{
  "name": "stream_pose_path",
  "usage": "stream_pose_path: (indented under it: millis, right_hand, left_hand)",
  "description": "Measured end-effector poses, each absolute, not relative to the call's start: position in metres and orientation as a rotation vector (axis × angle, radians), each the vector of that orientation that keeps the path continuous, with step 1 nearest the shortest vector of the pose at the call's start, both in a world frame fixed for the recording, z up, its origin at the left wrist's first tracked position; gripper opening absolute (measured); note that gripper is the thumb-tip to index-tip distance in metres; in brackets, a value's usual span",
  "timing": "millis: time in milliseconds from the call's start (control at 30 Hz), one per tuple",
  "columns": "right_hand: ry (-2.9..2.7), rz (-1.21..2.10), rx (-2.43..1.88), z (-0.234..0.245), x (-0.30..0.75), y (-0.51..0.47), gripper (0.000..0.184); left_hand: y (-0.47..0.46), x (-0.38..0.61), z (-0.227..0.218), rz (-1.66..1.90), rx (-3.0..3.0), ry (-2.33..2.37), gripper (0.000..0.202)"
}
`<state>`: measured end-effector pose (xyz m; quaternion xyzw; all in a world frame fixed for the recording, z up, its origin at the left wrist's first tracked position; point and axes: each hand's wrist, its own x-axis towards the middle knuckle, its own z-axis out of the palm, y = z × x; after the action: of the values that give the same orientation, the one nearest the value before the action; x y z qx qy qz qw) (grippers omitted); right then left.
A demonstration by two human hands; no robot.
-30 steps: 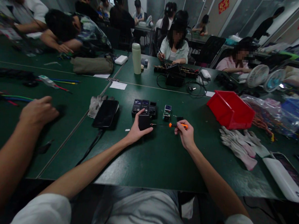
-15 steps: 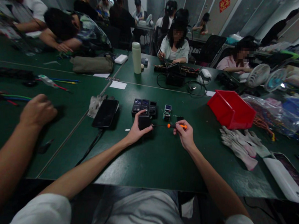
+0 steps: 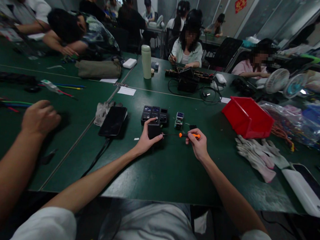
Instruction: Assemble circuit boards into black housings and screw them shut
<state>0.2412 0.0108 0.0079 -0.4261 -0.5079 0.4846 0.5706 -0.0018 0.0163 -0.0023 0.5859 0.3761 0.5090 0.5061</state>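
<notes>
My left hand (image 3: 147, 140) is closed around a small black box (image 3: 154, 131), thumb along its near edge. In my right hand (image 3: 198, 146) is an orange-and-black screwdriver (image 3: 184, 135), held nearly level, its thin shaft pointing left to the box's right side. Whether the tip sits in a screw is too small to tell. Just behind the box stand black modules (image 3: 151, 112) in a row. A small circuit board with a screen (image 3: 179, 120) lies to their right. Near my right fingers is a small black piece (image 3: 193, 127).
A phone (image 3: 113, 121) with a cable lies left, beside grey gloves (image 3: 103, 111). A red bin (image 3: 247, 117), more gloves (image 3: 257, 155) and a white power bank (image 3: 305, 192) are on the right. Behind stands a pale green bottle (image 3: 146, 62). A co-worker's fist (image 3: 40, 117) rests at left.
Hardly anything differs. Both my hands keep their places, with the screwdriver still against or close to the black box's right side.
</notes>
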Motion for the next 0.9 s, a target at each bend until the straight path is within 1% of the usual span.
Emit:
stream_pose_path:
  millis: [900]
  right_hand:
    - [-1.231, 1.084, -1.019, 0.011, 0.2408, 0.0093, 0.021]
  left_hand:
    - [0.0144, -0.001, 0.0016, 1.283, 1.486, 0.97, 0.08]
